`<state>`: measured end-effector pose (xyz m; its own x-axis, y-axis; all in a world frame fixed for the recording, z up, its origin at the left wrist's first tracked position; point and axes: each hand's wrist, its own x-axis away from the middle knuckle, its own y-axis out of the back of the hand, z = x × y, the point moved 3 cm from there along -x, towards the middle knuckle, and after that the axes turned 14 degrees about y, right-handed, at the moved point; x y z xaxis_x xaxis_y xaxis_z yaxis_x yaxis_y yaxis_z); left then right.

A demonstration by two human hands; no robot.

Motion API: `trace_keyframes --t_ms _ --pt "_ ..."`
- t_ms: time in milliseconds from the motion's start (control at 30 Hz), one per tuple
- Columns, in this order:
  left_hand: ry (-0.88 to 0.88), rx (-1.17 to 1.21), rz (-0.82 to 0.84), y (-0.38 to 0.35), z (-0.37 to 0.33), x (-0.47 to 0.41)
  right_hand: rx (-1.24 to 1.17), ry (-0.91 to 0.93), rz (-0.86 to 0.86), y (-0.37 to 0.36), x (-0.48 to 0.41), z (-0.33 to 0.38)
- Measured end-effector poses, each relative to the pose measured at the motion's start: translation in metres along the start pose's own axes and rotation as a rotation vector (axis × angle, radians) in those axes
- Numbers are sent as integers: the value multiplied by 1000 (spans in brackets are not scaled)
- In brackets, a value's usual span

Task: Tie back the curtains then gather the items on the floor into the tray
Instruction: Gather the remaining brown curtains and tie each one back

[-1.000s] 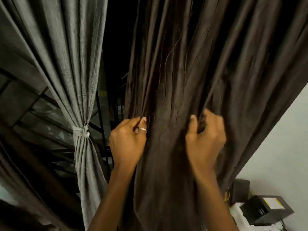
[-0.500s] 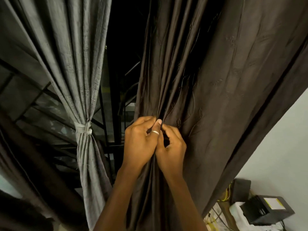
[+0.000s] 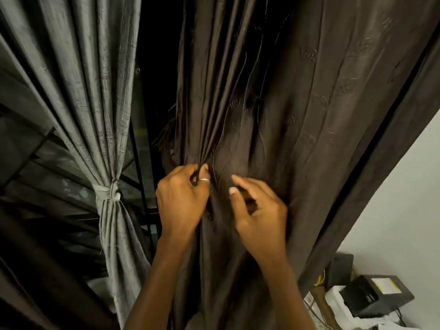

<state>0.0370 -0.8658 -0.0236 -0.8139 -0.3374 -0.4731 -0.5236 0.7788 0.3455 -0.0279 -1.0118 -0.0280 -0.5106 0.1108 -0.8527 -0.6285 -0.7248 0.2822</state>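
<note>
Head view: the brown curtain [image 3: 309, 115] hangs untied, its folds and long axis running top to bottom and filling the middle and right of the picture. The grey curtain [image 3: 95, 91] to its left is already cinched by a tie [image 3: 108, 192]. The left hand [image 3: 183, 198] pinches a bunch of folds between thumb and forefinger just inside the brown curtain's left edge. The right hand [image 3: 259, 210] lies just beside it to the right, not touching it, with forefinger and thumb parted against the cloth and nothing visibly gripped. Most of the loose cloth lies to the right of the pinch, toward the wall [image 3: 404, 186], so the right hand is nearer and better placed to sweep it in. No tie-back for this curtain is visible, nor the tray or the floor items. Half a second earlier the two hands met at the same fold; the right hand has since let go and moved off to the right, while the left keeps its pinch.
</note>
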Motion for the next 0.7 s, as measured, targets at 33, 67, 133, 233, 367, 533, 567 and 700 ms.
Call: trace_keyframes --t_ms 33,67,133,233,367,533,567,700 --pt "4 1 -6 2 2 -2 82 67 -95 20 -5 5" --pt "9 -1 -13 4 4 -4 185 132 -194 41 -11 10" --pt "15 -5 -24 6 6 -7 418 153 -381 78 -22 12" --pt "13 -4 -27 8 7 -8 556 -59 -454 109 -36 -8" --pt "18 21 -7 6 6 -7 181 -355 -282 107 -47 -40" --pt "19 26 -12 9 5 -6 109 -405 -195 98 -50 -72" --pt "20 22 -14 10 6 -7 112 -413 -203 98 -52 -77" --pt "18 -1 -3 9 6 -6 406 -300 -314 100 -55 -76"
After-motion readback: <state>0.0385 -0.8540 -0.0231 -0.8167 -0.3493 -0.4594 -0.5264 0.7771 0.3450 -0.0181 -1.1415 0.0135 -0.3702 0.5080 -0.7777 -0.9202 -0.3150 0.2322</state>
